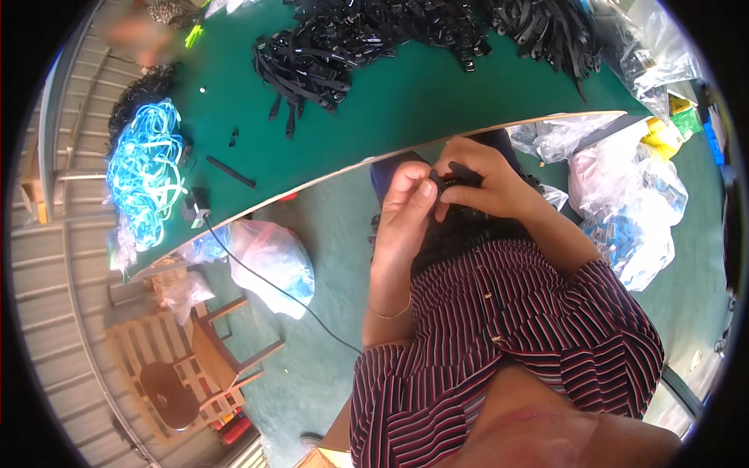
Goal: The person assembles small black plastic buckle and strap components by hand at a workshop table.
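Observation:
My left hand [407, 199] and my right hand [484, 181] meet just below the edge of the green table [406, 109], both pinching one small black plastic part [451, 181] between thumbs and fingertips. A heap of similar black parts [468, 226] lies in my lap under the hands. A thin bangle sits on my left wrist. My sleeves are dark red with white stripes.
A big pile of black straps and parts [367, 39] covers the table's far side. A bundle of blue cords [144, 168] lies at its left end, with a loose black strip [230, 171] and a cable [265, 281] nearby. Clear plastic bags [632, 203] fill the floor at right; a wooden chair [195, 359] stands left.

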Demonstrator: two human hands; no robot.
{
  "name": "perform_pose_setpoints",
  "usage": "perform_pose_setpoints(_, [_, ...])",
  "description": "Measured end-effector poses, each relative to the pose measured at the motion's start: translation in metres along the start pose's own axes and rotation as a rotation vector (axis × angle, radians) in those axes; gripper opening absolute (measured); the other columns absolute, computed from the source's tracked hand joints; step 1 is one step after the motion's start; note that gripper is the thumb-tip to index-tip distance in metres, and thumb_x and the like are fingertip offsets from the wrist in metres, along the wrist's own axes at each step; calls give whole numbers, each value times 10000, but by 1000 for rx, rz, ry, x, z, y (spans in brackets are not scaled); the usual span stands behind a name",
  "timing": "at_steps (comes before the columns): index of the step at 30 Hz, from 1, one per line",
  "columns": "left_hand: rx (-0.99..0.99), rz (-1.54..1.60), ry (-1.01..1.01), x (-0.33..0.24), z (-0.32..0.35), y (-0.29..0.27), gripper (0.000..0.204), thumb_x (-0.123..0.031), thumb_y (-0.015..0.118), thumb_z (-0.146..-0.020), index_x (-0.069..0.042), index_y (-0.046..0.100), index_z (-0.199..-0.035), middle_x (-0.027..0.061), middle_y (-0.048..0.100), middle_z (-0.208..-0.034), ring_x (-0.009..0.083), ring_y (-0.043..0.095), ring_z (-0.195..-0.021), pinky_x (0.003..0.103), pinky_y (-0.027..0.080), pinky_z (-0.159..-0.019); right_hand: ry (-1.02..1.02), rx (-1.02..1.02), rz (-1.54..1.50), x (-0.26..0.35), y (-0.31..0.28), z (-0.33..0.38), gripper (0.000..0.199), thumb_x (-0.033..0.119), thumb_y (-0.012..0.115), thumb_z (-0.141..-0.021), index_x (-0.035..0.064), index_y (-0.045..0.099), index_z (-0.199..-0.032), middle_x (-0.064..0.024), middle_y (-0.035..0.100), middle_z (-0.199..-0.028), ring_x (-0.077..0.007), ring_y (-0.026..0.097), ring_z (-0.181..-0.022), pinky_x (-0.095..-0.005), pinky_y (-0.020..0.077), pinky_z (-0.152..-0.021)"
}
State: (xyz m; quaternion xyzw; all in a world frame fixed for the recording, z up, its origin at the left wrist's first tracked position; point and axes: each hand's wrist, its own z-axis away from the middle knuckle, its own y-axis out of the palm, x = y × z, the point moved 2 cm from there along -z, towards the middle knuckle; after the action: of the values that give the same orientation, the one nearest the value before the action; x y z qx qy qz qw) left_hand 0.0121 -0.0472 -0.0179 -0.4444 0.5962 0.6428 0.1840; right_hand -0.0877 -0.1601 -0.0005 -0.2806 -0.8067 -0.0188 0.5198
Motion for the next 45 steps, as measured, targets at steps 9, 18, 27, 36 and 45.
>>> perform_pose_setpoints(9, [83, 277, -60, 4, 4, -2, 179, -191, 561, -806, -48, 459, -773, 102, 546, -791, 171, 511, -667, 285, 398, -587, 80, -93, -442, 5, 12, 10, 173, -44, 604, -775, -5, 593, -943, -71, 474, -891, -145, 569, -727, -229, 485, -621])
perform_pose_setpoints(18, [9, 98, -106, -5, 9, -10, 107, -88, 595, -822, -33, 503, -815, 37, 532, -797, 119, 519, -690, 237, 426, -659, -117, 28, 21, 3, 8, -3, 320, 32, 708, -666, 42, 624, -974, -74, 516, -883, -189, 517, -794, -277, 421, -673])
perform_pose_setpoints(27, [-154, 132, 12, 1, 6, -12, 187, 37, 595, -789, -47, 532, -944, 27, 556, -855, 102, 527, -700, 214, 449, -621, -177, -174, 379, 9, 1, -2, 266, -42, 607, -709, 58, 617, -955, -92, 536, -841, -246, 552, -766, -295, 454, -670])
perform_pose_setpoints(36, [-101, -325, 102, -1, 10, 0, 188, 55, 641, -762, -33, 558, -906, -5, 564, -791, 62, 547, -710, 188, 458, -620, 464, 159, -139, 6, -2, 8, 212, 149, 542, -860, 9, 550, -701, 8, 487, -569, -36, 410, -548, -217, 345, -486])
perform_pose_setpoints(45, [7, -616, -159, -9, 16, 10, 148, -98, 603, -815, 8, 569, -716, 13, 545, -605, 58, 499, -538, 186, 372, -465, 531, 105, -624, 10, 5, 25, 272, 217, 551, -853, 48, 519, -641, 53, 440, -549, -7, 349, -496, -193, 237, -441])
